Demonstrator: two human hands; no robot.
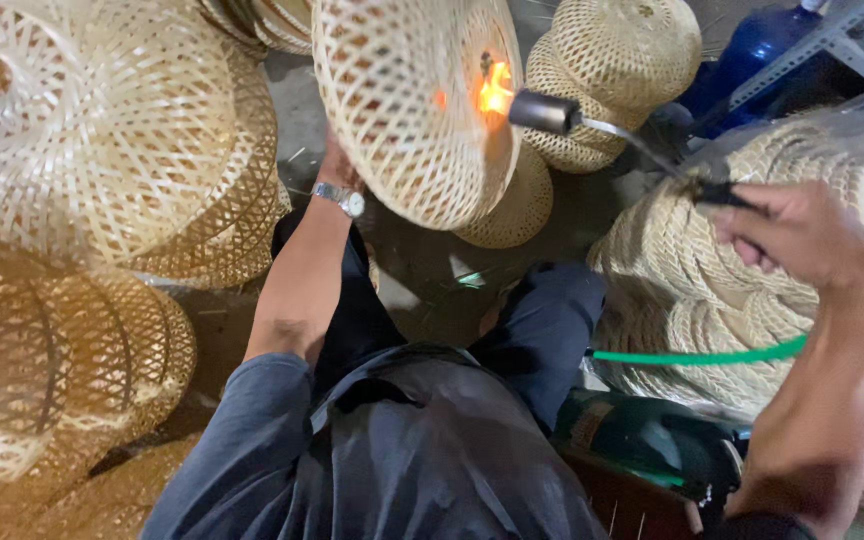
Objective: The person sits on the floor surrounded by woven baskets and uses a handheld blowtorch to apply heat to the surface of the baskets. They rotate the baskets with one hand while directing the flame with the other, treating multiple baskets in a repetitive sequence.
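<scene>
Up high, the left hand holds the woven bamboo shade with fingers hidden behind it, so I cannot tell their grip, while the right hand curls tight around the torch, so its flame licks the weave.

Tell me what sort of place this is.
Probably a bamboo-weaving workshop: stacks of woven shades crowd the floor, the right hand holds a lit gas torch to one, and a green hose feeds it.
</scene>
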